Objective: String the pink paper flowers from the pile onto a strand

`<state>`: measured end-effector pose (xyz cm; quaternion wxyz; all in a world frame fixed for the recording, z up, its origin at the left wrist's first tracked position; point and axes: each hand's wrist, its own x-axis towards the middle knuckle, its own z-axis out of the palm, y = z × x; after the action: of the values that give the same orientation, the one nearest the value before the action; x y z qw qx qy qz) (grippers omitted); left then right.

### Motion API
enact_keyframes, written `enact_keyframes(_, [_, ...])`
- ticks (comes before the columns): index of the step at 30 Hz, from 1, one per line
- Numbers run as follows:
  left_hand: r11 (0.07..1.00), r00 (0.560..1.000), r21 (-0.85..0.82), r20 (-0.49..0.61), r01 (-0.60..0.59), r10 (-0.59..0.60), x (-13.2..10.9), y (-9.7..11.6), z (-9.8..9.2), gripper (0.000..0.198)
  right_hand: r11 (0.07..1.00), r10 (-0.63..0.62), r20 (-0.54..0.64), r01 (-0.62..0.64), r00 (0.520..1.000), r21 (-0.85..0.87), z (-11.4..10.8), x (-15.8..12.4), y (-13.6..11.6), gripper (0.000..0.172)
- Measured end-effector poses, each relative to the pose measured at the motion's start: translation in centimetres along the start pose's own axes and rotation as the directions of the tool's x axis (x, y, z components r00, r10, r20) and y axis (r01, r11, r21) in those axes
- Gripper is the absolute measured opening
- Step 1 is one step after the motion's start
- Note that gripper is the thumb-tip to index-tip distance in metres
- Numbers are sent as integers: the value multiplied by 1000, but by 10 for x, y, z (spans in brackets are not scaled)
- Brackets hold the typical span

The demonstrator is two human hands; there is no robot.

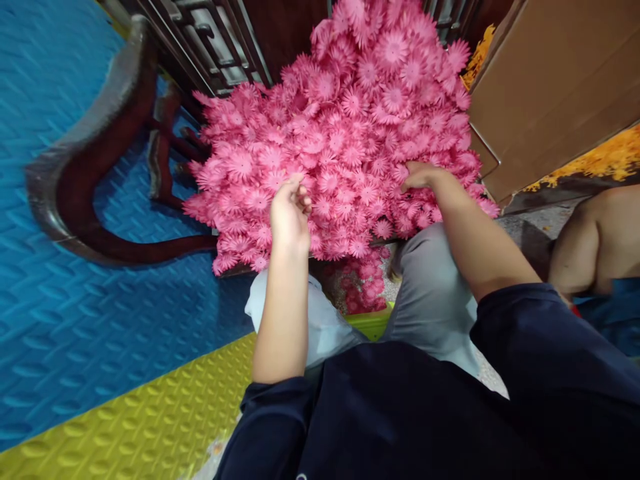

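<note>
A large heap of pink artificial flower heads [350, 140] with thin pointed petals lies in front of me on a dark wooden seat. My left hand [291, 212] hovers over the near left part of the heap, its fingers curled in towards the palm; whatever they may hold is hidden. My right hand [424, 176] reaches into the right side of the heap. Its thumb and forefinger are apart and touch the flowers, while the other fingers are mostly out of sight.
A curved dark wooden armrest [95, 133] stands at left, above blue matting [60, 320] with a yellow strip [150, 393]. At right is a cardboard box [555, 87], with orange flowers [595, 157] beside it. More pink flowers [367, 280] lie below, between my knees. Another person's bare limb [600, 233] is at right.
</note>
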<state>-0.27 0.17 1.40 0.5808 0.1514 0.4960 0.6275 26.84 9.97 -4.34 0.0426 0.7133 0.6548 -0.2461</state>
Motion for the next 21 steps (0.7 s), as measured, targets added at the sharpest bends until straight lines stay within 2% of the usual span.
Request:
enact_keyframes(4, [1000,1000,11,27,-10,10,1,-3,1,13,979,48,120,-23,992,-202,9,6,-12,52])
enact_keyframes(7, [1000,1000,14,16,-11,11,1,-3,0,12,951,42,95,-10,995,-308,16,11,-17,47])
enact_keyframes(10, [1000,1000,23,0,-5,5,0,-2,0,15,953,16,30,-6,999,-303,19,14,-16,48])
enact_keyframes(12, [1000,1000,21,-2,0,0,0,-1,0,16,978,-2,-51,-8,999,-210,17,13,-13,46])
enact_keyframes(15, [999,1000,28,21,-18,17,2,-3,-2,13,993,-1,-186,23,983,119,13,11,-10,35])
enact_keyframes(18, [998,998,37,39,-41,39,4,-6,-3,10,882,69,-268,67,961,466,11,8,-12,26])
enact_keyframes(21, [999,998,27,56,-39,37,4,-8,-3,10,745,166,-290,73,942,663,7,0,-21,19])
